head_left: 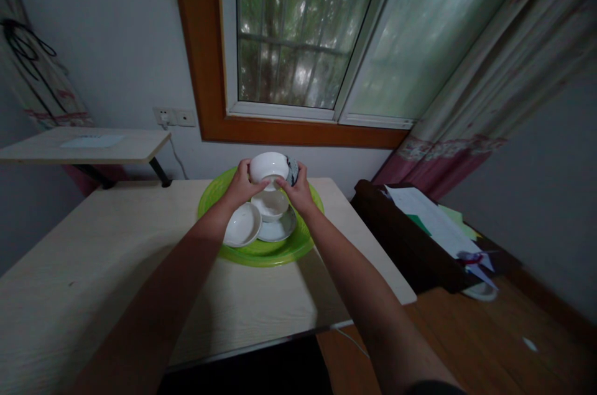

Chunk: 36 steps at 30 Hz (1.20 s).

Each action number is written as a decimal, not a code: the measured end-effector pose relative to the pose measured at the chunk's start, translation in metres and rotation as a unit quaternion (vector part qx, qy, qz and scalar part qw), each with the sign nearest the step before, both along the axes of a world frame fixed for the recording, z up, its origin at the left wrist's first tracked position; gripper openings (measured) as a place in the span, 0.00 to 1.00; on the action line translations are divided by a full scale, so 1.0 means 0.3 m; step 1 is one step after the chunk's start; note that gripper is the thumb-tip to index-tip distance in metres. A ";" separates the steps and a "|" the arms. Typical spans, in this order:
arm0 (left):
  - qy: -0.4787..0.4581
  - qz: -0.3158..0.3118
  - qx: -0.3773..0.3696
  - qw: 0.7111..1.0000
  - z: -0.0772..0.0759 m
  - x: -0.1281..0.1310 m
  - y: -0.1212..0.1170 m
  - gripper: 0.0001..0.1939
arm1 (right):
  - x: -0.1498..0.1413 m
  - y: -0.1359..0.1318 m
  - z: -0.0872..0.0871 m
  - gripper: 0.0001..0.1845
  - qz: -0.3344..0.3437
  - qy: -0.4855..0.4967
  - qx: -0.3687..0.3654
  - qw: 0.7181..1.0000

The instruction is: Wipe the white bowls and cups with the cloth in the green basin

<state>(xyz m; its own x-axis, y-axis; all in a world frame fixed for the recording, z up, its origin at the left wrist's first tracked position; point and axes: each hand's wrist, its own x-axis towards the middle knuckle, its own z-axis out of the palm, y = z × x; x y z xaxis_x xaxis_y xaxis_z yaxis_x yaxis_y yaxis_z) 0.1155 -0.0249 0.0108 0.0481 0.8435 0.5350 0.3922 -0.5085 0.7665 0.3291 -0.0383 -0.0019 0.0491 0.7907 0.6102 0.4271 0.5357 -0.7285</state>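
A round green tray (212,196) lies at the far side of a light wooden table (116,258). On it stand several white dishes: a small saucer (242,225) at the left, a shallow bowl (270,203) on a plate (280,230) in the middle. Both my hands hold a white bowl (269,165) lifted just above these. My left hand (240,186) grips its left side, my right hand (298,190) its right side. A dark patterned dish (293,169) shows behind the bowl, partly hidden.
A small side table (84,145) with a paper on it stands at the back left. A dark wooden desk (410,246) with papers sits to the right. A window and curtain fill the wall behind. Wooden floor lies at the lower right.
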 end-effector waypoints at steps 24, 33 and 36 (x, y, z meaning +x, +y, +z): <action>0.042 -0.007 -0.026 0.999 0.008 -0.015 0.017 0.33 | -0.006 -0.002 -0.002 0.35 0.026 0.021 -0.005 0.999; 0.050 0.013 -0.017 0.999 0.007 -0.029 0.018 0.31 | -0.004 -0.012 0.024 0.21 -0.003 -0.032 0.077 0.997; 0.041 0.025 -0.022 0.999 0.009 -0.033 0.019 0.30 | -0.002 -0.020 0.041 0.15 -0.028 -0.056 0.115 0.991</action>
